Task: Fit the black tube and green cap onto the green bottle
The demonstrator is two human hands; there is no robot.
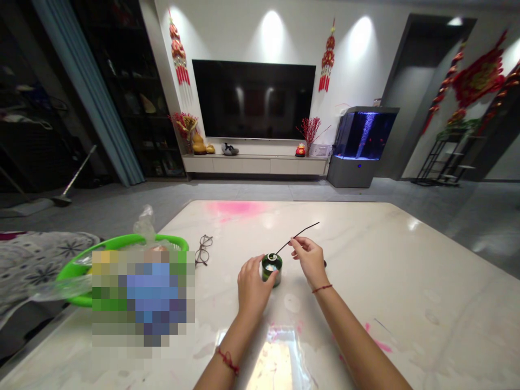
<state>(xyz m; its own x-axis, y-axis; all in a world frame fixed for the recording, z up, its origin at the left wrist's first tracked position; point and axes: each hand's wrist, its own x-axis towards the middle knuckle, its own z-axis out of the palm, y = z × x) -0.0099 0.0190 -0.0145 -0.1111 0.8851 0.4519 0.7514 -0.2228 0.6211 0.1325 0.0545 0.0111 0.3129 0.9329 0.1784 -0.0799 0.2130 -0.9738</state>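
Observation:
My left hand [254, 287] wraps the side of a small dark green glass bottle [271, 269], which stands upright on a white marble table [357, 271]. My right hand [309, 260] pinches a thin black rod [299, 234] between its fingertips. The rod's lower end reaches the bottle's pale round mouth, though I cannot tell whether it goes inside. A small dark object [325, 264] barely shows beyond my right hand, mostly hidden.
Wire-rimmed glasses [203, 250] lie on the table left of the bottle. Further left, a bright green basket [101, 255] holds a plastic bag [145, 225], and a pixelated patch [142, 298] hides the objects there. Beyond the table stand a low cabinet [254, 166] and an aquarium [363, 135].

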